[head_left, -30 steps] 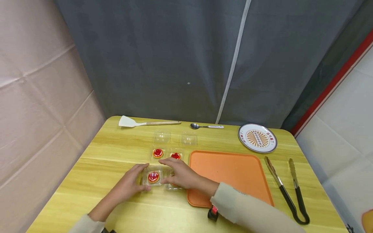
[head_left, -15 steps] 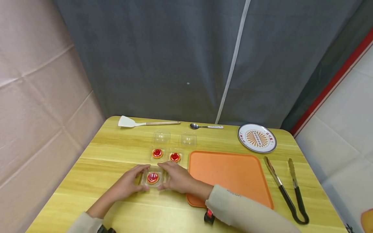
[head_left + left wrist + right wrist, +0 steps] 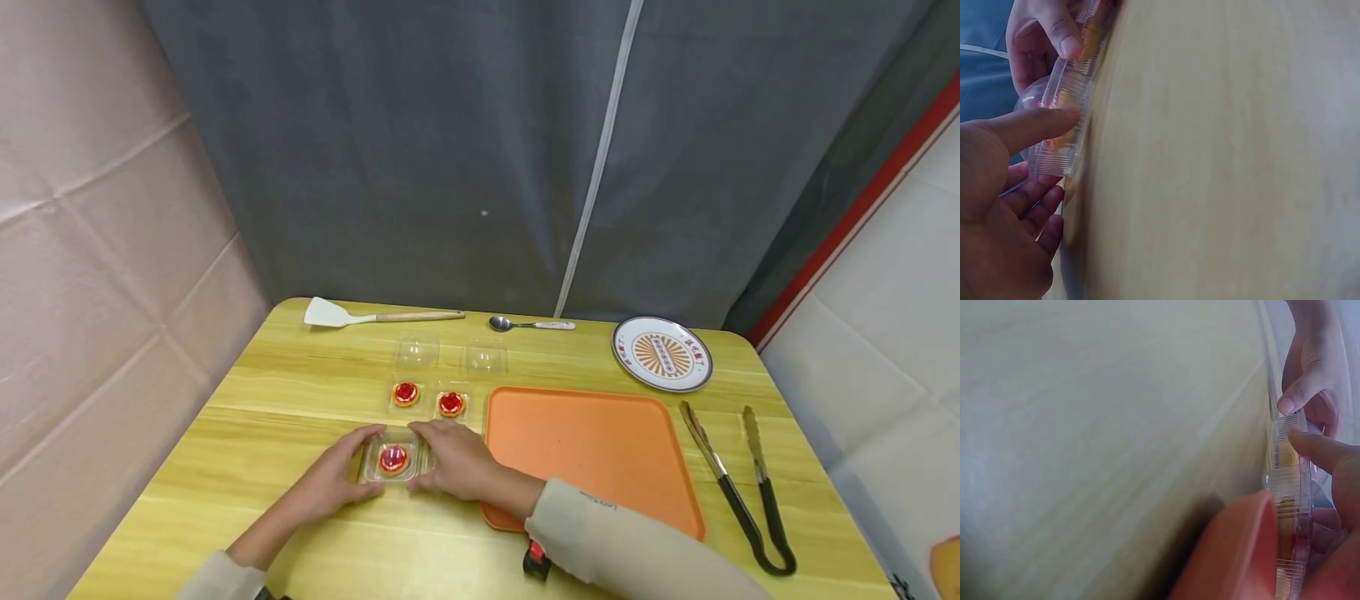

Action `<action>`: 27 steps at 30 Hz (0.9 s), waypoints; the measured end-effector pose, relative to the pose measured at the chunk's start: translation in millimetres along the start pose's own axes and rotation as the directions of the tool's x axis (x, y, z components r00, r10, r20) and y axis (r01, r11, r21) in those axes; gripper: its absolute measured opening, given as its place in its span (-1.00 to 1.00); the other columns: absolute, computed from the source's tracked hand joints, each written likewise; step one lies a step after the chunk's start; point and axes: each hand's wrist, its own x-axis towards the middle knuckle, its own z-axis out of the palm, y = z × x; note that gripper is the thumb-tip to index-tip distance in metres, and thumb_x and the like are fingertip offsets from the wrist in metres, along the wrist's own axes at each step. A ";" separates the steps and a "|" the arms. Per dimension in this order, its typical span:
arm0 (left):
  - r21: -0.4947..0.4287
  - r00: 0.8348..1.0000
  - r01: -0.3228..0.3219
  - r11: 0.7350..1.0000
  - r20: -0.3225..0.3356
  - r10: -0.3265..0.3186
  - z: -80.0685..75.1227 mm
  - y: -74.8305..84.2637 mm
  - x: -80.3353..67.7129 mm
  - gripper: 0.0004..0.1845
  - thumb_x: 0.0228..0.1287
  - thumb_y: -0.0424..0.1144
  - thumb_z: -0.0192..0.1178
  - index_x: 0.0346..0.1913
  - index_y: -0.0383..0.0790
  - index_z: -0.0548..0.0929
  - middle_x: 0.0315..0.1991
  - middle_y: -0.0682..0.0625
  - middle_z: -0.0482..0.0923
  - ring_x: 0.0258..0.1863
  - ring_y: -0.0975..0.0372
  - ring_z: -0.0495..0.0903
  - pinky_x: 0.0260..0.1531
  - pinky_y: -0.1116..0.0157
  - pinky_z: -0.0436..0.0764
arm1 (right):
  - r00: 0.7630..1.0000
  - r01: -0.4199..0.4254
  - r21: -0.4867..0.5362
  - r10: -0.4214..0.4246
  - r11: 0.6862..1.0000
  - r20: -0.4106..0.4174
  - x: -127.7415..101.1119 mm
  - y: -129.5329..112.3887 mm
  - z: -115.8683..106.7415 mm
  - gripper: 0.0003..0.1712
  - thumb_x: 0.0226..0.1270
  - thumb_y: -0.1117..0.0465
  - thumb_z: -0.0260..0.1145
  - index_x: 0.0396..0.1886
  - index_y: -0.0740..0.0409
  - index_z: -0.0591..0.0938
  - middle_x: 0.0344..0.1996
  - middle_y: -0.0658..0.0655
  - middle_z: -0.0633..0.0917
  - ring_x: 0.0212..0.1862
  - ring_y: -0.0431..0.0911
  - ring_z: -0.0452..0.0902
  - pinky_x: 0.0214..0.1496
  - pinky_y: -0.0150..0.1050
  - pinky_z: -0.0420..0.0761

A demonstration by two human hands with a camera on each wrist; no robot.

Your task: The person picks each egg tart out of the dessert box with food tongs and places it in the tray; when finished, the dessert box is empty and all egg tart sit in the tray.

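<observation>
A clear plastic box [image 3: 397, 435] with a domed lid encloses a red-topped tart [image 3: 393, 459] near the front of the table. My left hand [image 3: 328, 483] grips its left side, thumb at the front wall and fingers behind. From the right, my right hand [image 3: 461, 462] holds the same box between thumb and fingers. A second clear box [image 3: 1286, 487] with a tart sits beside it, mostly covered by the right hand in the head view. Just behind are two more red-topped tarts, a left tart [image 3: 406, 394] and a right tart [image 3: 451, 405], each in a clear base.
Two clear domed lids, a left lid [image 3: 417, 352] and a right lid [image 3: 486, 357], lie farther back. An orange tray [image 3: 592, 450] borders the right forearm. Around the edges are a white spatula [image 3: 327, 314], spoon [image 3: 501, 324], patterned plate [image 3: 663, 355] and black-handled tongs [image 3: 742, 517].
My right hand has shifted left from the neighbouring box to the right side of the box that the left hand holds. The left hand has hardly moved.
</observation>
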 end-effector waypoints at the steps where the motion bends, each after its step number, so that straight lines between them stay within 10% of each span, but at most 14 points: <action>1: 0.000 1.000 0.000 1.000 -0.004 0.000 0.6 -0.2 -0.2 -0.06 -0.05 -0.22 0.54 0.43 -0.14 0.28 0.29 -0.11 0.42 0.34 -0.07 0.32 0.35 -0.13 0.22 | 1.000 0.003 -0.003 -0.003 1.000 0.000 0.2 0.0 0.3 0.02 -0.03 -0.31 0.50 0.41 -0.04 0.38 0.27 -0.03 0.53 0.29 -0.07 0.42 0.31 -0.10 0.44; 27: 0.084 0.998 -0.021 0.996 -0.057 0.026 5.0 -3.3 0.4 -0.14 0.03 -0.17 0.50 0.42 -0.07 0.32 0.18 0.04 0.46 0.14 0.14 0.44 0.17 -0.01 0.48 | 0.995 0.100 -0.085 -0.098 0.991 0.028 -4.7 1.9 -3.8 -0.07 0.21 -0.34 0.27 0.45 0.07 0.34 0.26 0.01 0.53 0.29 -0.07 0.42 0.35 -0.10 0.41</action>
